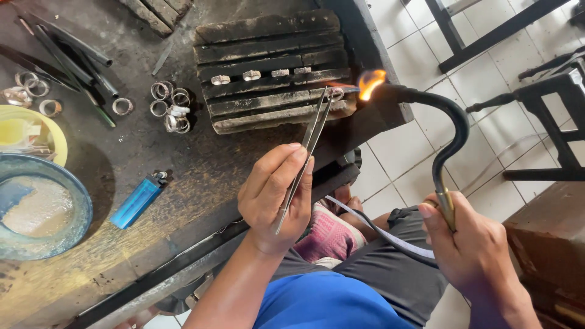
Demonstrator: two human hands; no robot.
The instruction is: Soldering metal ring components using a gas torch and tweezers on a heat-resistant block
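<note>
Ring (pixel 337 93) — at tweezers' (pixel 304 159) tip

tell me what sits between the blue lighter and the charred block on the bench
In the head view, a cluster of silver rings lies on the dark bench between the blue lighter and the charred block; otherwise bare scorched surface.

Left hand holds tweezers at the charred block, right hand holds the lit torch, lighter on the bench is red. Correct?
Not quite: the head view shows the lighter is blue, not red. The rest stands: the left hand holds the tweezers at the charred block, and the right hand holds the lit torch.
</note>
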